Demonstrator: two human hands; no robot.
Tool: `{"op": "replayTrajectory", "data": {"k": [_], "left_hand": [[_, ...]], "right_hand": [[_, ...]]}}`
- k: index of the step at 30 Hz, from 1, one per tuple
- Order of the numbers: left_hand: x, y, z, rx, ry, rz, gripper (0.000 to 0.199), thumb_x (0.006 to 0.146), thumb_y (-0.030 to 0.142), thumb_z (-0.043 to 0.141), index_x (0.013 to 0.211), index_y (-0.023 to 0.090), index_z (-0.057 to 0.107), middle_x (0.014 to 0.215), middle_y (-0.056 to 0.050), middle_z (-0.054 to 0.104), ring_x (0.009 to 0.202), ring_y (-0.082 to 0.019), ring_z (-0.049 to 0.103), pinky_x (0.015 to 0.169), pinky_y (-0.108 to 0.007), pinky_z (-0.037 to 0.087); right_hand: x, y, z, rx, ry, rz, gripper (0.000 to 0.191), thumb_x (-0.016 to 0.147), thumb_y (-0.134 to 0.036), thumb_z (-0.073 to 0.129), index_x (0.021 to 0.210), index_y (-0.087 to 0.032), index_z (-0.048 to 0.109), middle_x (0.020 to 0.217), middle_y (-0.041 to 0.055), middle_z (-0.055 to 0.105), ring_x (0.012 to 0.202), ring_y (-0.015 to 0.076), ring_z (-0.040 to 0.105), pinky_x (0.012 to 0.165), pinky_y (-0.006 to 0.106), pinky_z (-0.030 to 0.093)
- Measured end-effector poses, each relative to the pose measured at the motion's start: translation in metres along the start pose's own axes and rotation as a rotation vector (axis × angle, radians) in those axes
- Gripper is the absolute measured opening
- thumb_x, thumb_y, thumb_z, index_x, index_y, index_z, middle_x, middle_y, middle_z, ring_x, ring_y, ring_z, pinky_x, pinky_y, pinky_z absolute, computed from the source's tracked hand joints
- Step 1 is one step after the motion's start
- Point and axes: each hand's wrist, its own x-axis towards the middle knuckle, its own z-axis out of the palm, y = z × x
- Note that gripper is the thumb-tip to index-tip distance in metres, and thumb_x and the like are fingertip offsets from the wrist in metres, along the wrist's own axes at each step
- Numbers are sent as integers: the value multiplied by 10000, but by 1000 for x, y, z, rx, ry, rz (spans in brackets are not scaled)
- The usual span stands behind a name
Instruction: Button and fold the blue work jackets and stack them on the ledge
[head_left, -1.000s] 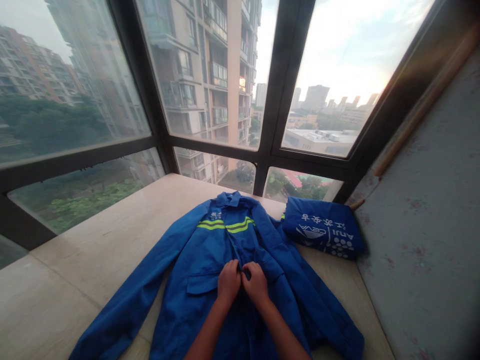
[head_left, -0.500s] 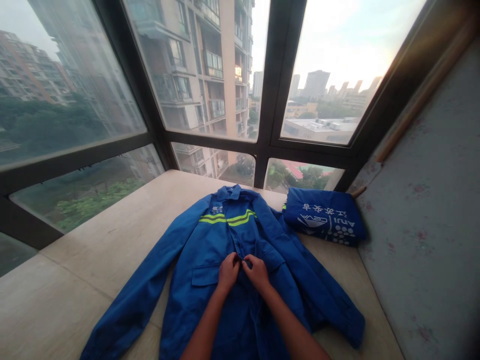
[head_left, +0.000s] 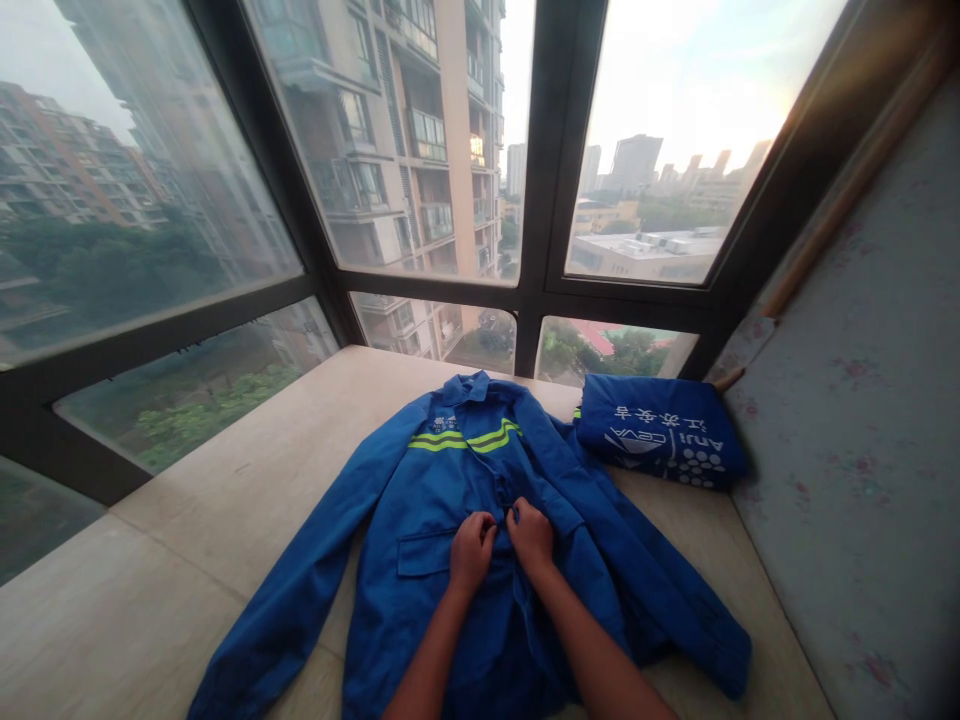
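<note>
A blue jacket (head_left: 420, 490) with yellow-green stripes across the chest lies spread out, its collar toward the window. My left hand (head_left: 472, 552) is closed at the front opening, fingertips pinching the edge of the jacket. Just right of it, my right hand (head_left: 529, 535) is also closed, pinching the other side of the placket. A small gap separates the two hands. Whatever fastener may be between the fingers is too small to make out.
A folded blue garment (head_left: 660, 430) with white lettering lies at the back right, beside the patterned wall (head_left: 862, 480). The jacket rests on a pale tiled ledge (head_left: 217, 500). Dark window frames (head_left: 532, 190) rise behind and at the left.
The view has shifted slightly, so the jacket appears further right. My hands have moved a little apart along the front opening, and both remain pinched.
</note>
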Motion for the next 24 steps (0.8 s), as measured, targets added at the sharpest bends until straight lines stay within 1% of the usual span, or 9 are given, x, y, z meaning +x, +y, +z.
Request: {"op": "replayTrajectory", "data": {"k": [4,8,11,14,18,24], "left_hand": [[-1,2,3,25,19,33,145,897,222,471,878,213,614,891,-58,670,862,-208,631,781,-322,487],[-1,2,6,29,30,44,161,898,205,470,892,208,631,914,-73,680,906,-221,627,808,-340,486],[-2,0,7,25,37,32,176,900,200,464,915,204,640,923,-74,687,913,-219,632,808,-340,494],[-2,-3,7,23,38,12,182,900,205,463,924,205,643,917,-64,691,889,-211,642,796,-336,506],[-2,-5,9,17,38,-10,184,888,197,471,936,206,648,922,-59,700,895,-211,653,806,-335,510],[-1,-6,10,-4,38,-42,180,875,189,489,922,214,662,922,-57,712,891,-208,659,810,-323,497]], "right_hand": [[-3,3,-6,62,-11,-73,185,904,-217,514,919,-211,698,839,42,736,809,173,688,686,225,427],[-14,1,-11,96,-16,-146,208,896,-229,517,981,-225,707,934,47,736,911,190,677,772,245,458],[-22,-4,-10,110,-21,-181,202,874,-206,532,954,-236,716,962,50,723,973,203,653,813,253,462],[-25,-6,-6,143,-18,-185,224,870,-189,519,955,-229,723,945,57,714,941,198,653,811,255,476],[-28,-1,-2,200,-27,-206,255,866,-185,516,1007,-219,726,956,61,714,892,190,671,806,256,499],[-39,5,4,276,-46,-246,356,851,-172,502,1151,-171,692,1044,100,714,934,208,681,849,281,517]]}}
